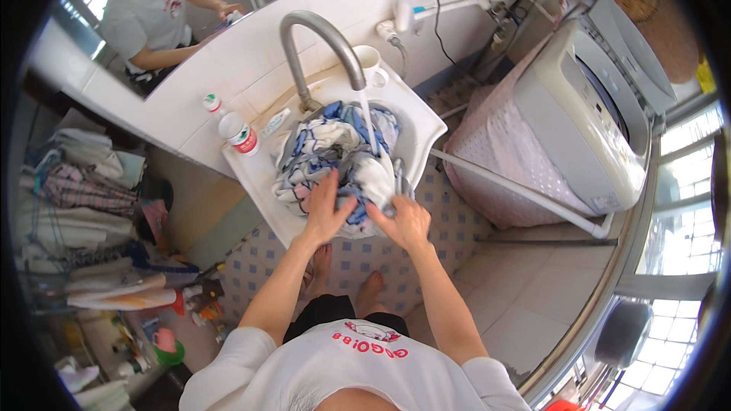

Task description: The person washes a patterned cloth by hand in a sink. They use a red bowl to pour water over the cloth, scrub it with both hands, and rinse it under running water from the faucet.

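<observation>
A heap of wet blue, white and grey patterned cloth [342,154] fills the white washbasin [421,142]. Water runs from the curved metal faucet [325,31] onto it. My left hand [328,208] rests on the near left part of the heap, its fingers spread and thumb out. On the near right side, my right hand [404,220] touches the cloth, fingers partly bent and hidden at the tips; whether it grips any fabric is unclear. Both hands are slightly blurred.
A plastic bottle [239,132] and a small tube [276,121] stand or lie on the basin's left ledge. A white mug [368,63] is behind the faucet. At right are a washing machine [548,114] and a white pipe [514,188]; clothes [85,182] are piled at left.
</observation>
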Demonstrator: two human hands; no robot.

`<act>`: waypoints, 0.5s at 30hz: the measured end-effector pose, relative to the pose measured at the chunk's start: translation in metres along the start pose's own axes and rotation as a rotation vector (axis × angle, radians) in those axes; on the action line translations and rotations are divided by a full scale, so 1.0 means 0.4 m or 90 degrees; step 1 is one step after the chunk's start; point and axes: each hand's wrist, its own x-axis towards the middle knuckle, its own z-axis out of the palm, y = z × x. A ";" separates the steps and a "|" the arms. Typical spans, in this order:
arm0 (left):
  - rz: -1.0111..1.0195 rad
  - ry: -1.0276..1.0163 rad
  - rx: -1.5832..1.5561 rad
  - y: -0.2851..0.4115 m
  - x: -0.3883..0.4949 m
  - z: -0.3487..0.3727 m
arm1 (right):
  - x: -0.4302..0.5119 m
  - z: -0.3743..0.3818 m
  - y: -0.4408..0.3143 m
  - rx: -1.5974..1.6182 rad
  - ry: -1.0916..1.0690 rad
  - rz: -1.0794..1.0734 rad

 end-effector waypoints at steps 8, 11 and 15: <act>-0.167 0.110 -0.091 -0.087 -0.172 -0.191 | -0.150 -0.051 0.220 0.435 -0.128 0.434; -0.260 0.168 -0.109 -0.142 -0.125 -0.238 | -0.082 -0.071 0.276 0.165 0.063 0.349; -0.077 0.204 0.053 -0.170 0.025 -0.180 | 0.162 -0.064 0.045 0.244 -0.106 0.001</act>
